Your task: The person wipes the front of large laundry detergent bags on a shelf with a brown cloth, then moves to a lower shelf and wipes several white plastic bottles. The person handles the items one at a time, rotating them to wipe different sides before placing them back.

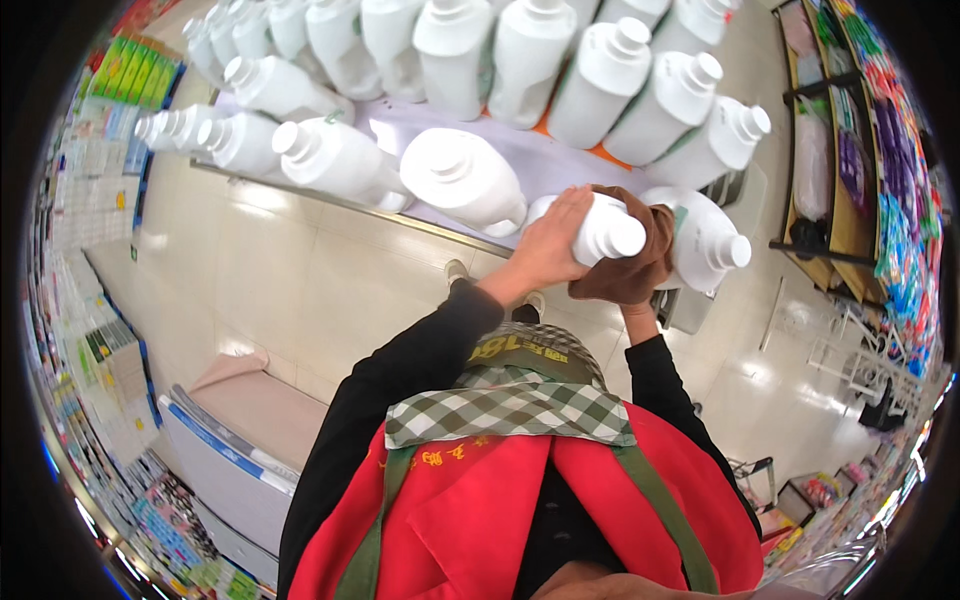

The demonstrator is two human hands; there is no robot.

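My left hand [551, 236] grips the side of a white plastic jug [604, 229] with a white screw cap, tilted towards me near the display's front edge. A brown cloth [637, 259] is pressed against the jug's other side. My right hand [639, 313] holds the cloth from behind; its fingers are mostly hidden, and only the wrist area shows. To the right of the cloth stands another white jug [701, 236]. Left of my left hand is a white jug with a handle [461, 176], and beside it a further one [334, 161].
Several white bottles [529, 67] stand in rows on the pale display shelf [375, 120], whose metal edge [431, 225] faces me. Store racks [829, 165] are at right. Stacked cartons [120, 352] line the left. A cloth-draped stand [255, 412] is at lower left.
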